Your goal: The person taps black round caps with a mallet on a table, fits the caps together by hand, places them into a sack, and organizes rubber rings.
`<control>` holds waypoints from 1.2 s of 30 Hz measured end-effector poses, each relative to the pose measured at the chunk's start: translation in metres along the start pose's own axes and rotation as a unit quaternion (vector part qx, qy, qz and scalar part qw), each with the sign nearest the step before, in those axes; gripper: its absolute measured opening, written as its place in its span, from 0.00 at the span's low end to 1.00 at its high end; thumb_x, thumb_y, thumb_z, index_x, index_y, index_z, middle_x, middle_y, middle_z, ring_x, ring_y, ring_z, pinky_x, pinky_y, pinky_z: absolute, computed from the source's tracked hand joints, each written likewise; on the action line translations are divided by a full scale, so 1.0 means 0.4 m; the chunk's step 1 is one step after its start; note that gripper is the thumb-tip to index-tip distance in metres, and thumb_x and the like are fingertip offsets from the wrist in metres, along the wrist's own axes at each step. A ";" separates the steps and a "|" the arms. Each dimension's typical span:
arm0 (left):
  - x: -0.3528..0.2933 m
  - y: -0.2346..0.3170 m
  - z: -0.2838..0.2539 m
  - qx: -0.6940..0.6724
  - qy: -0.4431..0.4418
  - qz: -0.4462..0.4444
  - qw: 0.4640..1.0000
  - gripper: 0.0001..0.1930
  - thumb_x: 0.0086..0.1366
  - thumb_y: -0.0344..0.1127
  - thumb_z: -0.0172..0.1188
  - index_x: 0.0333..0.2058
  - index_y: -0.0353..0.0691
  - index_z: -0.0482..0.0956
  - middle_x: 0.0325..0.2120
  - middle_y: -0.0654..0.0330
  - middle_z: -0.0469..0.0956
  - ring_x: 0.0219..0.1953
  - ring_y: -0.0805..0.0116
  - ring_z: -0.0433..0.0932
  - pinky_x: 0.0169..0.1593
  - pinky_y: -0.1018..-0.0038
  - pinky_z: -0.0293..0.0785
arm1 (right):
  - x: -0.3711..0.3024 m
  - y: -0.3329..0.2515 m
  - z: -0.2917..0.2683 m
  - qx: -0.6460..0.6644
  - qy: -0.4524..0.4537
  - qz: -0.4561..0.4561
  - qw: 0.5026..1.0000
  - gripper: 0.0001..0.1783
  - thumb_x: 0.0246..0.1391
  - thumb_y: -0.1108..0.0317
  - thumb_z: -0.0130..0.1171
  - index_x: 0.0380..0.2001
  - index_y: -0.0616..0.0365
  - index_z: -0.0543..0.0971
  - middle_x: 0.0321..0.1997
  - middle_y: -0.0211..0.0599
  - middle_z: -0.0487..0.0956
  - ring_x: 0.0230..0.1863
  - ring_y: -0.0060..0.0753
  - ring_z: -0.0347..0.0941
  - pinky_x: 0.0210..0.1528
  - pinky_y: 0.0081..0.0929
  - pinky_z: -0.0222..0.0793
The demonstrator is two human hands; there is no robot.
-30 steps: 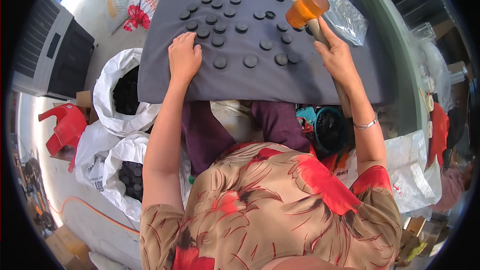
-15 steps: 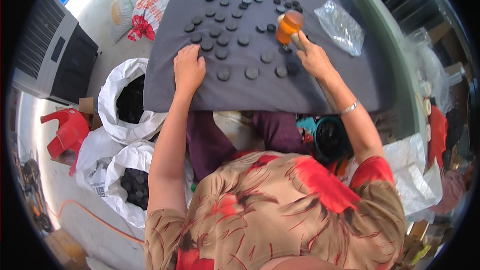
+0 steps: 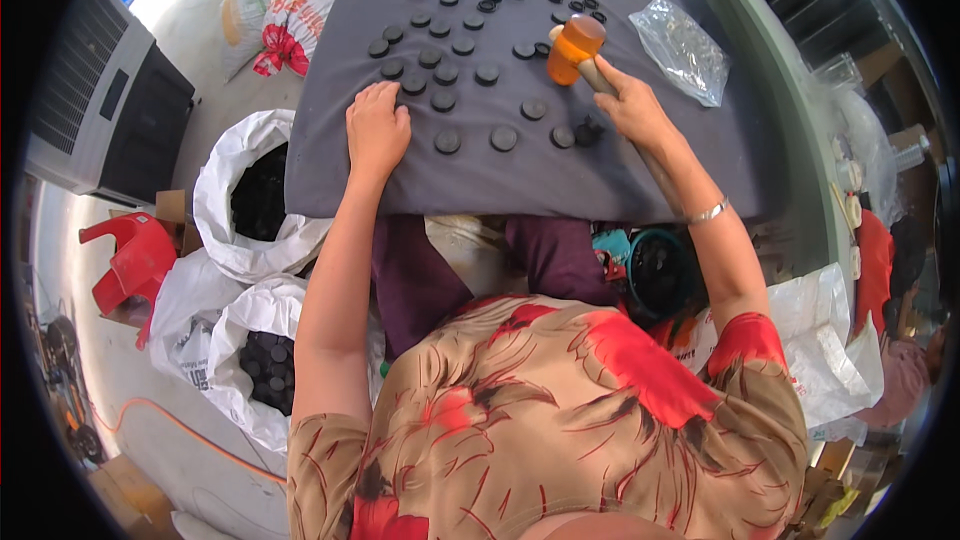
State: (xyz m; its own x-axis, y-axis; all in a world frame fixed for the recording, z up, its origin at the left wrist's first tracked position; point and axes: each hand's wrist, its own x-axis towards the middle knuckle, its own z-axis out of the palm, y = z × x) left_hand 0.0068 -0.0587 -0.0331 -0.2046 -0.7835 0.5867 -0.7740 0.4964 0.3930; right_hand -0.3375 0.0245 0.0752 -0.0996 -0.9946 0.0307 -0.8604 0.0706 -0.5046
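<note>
Fingers of the right hand (image 3: 630,105) wrap a mallet (image 3: 576,45) handle, orange head raised at twelve o'clock; left hand (image 3: 376,128) lies flat, steadying black round caps (image 3: 447,141) on the grey cloth (image 3: 520,180).

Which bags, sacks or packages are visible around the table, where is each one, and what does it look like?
Printed sack: floor beyond the table's far left corner; white with red pattern.
Clear plastic bag: on the grey cloth, right of the orange mallet; crumpled.
White sack: left of the table; open, dark parts inside.
Second white sack: nearer, lower left; same dark contents.
</note>
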 end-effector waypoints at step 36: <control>-0.001 0.005 0.000 0.012 -0.022 -0.012 1.000 0.18 0.56 0.30 0.58 0.47 0.35 0.78 0.49 0.53 0.78 0.56 0.55 0.72 0.59 0.60 0.65 | -0.115 0.090 -0.058 0.068 0.101 -0.023 0.992 0.36 0.54 0.71 0.58 0.66 0.55 0.62 0.57 0.57 0.75 0.60 0.49 0.71 0.61 0.31 0.64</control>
State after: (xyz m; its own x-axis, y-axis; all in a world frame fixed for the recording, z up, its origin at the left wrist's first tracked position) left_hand 0.0053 -0.0574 -0.0324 -0.2118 -0.8115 0.5445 -0.7932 0.4683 0.3893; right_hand -0.3754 0.0747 0.0756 -0.1726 -0.9596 0.2221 -0.7923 0.0013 -0.6102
